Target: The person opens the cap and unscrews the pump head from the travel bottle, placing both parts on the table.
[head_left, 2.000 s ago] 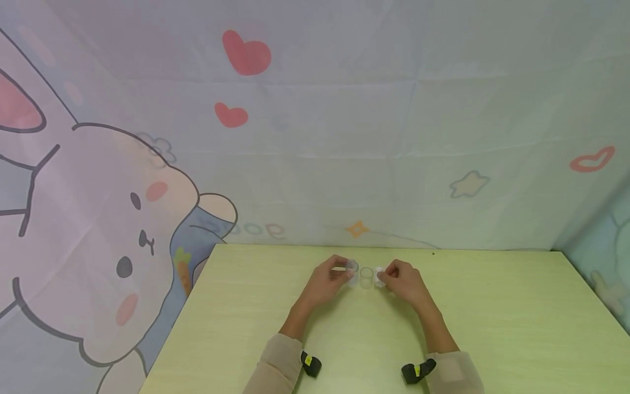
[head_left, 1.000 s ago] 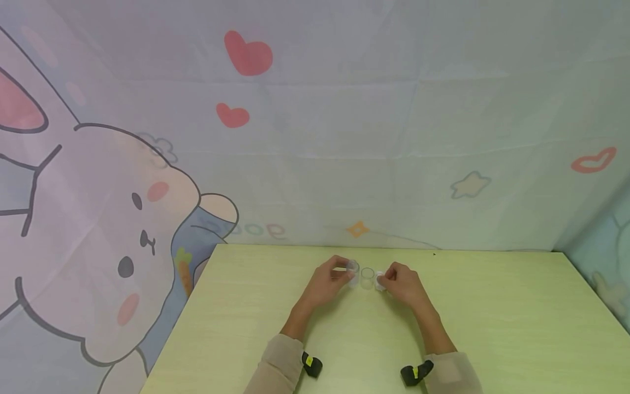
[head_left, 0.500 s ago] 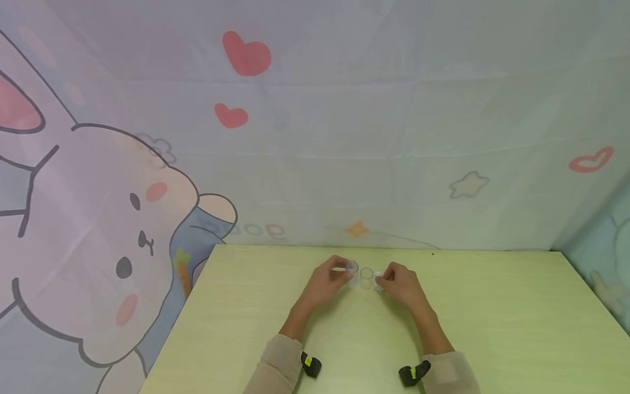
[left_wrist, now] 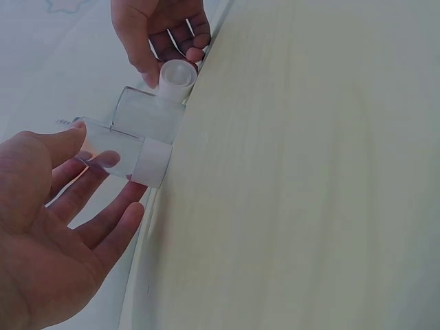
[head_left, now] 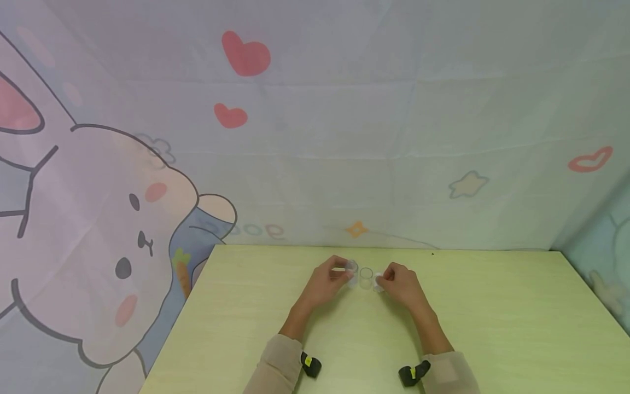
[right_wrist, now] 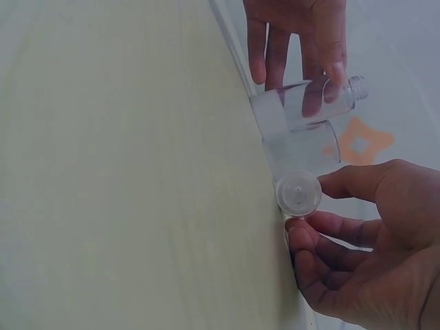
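Note:
In the head view my left hand (head_left: 327,282) holds a small clear bottle (head_left: 351,273) upright on the table. The left wrist view shows this bottle's white lower part (left_wrist: 152,162) and my left thumb and fingers around its clear body. The right wrist view shows its threaded neck (right_wrist: 358,88) uncovered. A clear open-topped cup-like cover (head_left: 366,278) stands just right of the bottle. Right of that, my right hand (head_left: 402,283) pinches a small white round cap (right_wrist: 299,194) between thumb and fingers. One round face of the cap is turned towards me, low by the tabletop.
A pale yellow-green table (head_left: 492,306) stretches on both sides and in front of the hands. Behind it hangs a printed cloth (head_left: 344,137) with a rabbit and hearts. A tiny dark speck (head_left: 433,254) lies near the table's back edge.
My right hand has shifted slightly left and nearer to me with the white cap, which has turned a little in the fingers. The left hand, bottle and clear cover stay put.

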Action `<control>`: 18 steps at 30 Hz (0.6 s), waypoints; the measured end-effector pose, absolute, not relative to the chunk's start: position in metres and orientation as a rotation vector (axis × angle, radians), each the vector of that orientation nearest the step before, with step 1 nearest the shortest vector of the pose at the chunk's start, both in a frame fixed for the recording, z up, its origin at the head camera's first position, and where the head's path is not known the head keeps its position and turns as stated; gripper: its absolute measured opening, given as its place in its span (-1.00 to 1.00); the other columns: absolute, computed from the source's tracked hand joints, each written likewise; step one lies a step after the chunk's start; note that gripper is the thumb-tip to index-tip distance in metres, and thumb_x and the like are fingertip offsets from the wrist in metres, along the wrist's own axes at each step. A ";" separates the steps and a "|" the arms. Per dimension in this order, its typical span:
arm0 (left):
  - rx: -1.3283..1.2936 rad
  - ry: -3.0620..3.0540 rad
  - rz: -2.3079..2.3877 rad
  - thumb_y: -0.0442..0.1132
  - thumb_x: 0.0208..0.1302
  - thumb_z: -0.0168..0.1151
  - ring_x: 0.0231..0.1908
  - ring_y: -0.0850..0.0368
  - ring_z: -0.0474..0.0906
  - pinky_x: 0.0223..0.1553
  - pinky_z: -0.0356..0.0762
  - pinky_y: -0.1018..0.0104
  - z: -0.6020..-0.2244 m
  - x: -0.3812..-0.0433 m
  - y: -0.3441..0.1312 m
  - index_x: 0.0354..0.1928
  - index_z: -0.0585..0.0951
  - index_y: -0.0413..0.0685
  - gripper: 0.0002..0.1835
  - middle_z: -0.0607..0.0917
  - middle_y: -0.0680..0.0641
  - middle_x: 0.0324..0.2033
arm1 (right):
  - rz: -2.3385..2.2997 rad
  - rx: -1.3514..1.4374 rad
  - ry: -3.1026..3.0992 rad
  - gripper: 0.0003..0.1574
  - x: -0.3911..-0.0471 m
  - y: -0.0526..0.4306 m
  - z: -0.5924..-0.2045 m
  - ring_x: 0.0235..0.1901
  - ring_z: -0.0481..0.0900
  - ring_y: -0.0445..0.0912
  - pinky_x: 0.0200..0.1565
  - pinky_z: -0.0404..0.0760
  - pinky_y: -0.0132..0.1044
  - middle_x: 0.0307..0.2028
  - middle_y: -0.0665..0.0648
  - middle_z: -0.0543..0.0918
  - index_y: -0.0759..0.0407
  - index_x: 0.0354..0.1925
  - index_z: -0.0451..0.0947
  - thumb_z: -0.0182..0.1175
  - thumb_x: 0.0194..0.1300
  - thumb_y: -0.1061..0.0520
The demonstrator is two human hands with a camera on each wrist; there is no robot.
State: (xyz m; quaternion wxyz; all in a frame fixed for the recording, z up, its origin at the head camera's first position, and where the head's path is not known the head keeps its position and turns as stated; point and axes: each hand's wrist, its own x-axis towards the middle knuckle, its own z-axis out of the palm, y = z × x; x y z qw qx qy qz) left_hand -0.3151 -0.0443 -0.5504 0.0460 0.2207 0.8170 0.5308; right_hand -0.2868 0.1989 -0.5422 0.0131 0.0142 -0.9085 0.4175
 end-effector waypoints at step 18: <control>0.665 2.498 1.615 -0.05 0.59 0.26 0.19 -0.09 0.69 0.16 0.70 0.01 -0.553 -0.317 -0.042 0.26 0.58 0.01 -0.66 0.66 -0.08 0.26 | 1.330 0.031 -2.859 -0.71 -0.283 0.207 -0.537 -0.30 0.61 0.02 -0.30 0.62 -0.13 -0.27 0.19 0.68 0.30 -0.19 0.59 0.32 0.45 0.06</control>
